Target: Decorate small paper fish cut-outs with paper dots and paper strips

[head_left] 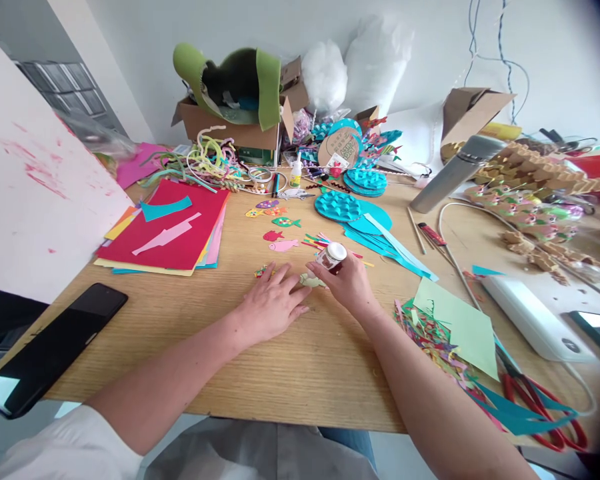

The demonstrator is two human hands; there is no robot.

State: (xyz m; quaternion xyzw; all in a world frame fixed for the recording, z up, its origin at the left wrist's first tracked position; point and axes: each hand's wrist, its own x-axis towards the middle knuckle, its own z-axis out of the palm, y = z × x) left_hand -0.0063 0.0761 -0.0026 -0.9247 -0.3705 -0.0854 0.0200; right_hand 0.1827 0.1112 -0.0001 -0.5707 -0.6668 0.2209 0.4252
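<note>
At centre frame, the right hand (351, 283) grasped a small cylindrical white-capped bottle (333, 255), probably light, best held round its sides; the left hand (270, 301) lay loose beside a pale-green paper fish (311, 281), likely flimsy.

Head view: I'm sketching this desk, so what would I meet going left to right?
Black phone, red sheet, left hand, right hand with white-capped bottle, pale green sheet, red-handled scissors.
</note>
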